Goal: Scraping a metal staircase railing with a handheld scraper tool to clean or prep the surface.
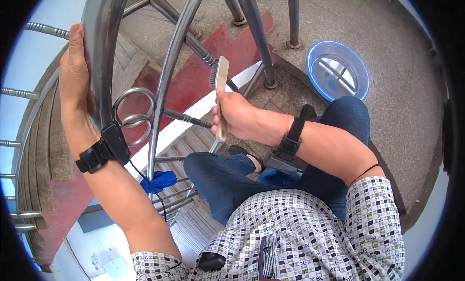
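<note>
Right hand (233, 114) was wrapped snugly round handle of long beige brush with grey bristles (222, 74) — bristles at slim ridged steel crossbar (197, 47). Left hand (73, 82) lay against thick polished steel handrail (102, 53) — most fingers hidden, closure couldn't be told. Round blue-rimmed basin (309, 70) stood rightward.

The railing (103, 48) is glossy, smooth metal — brush (221, 76), matt plastic — basin (360, 72), shiny plastic.
</note>
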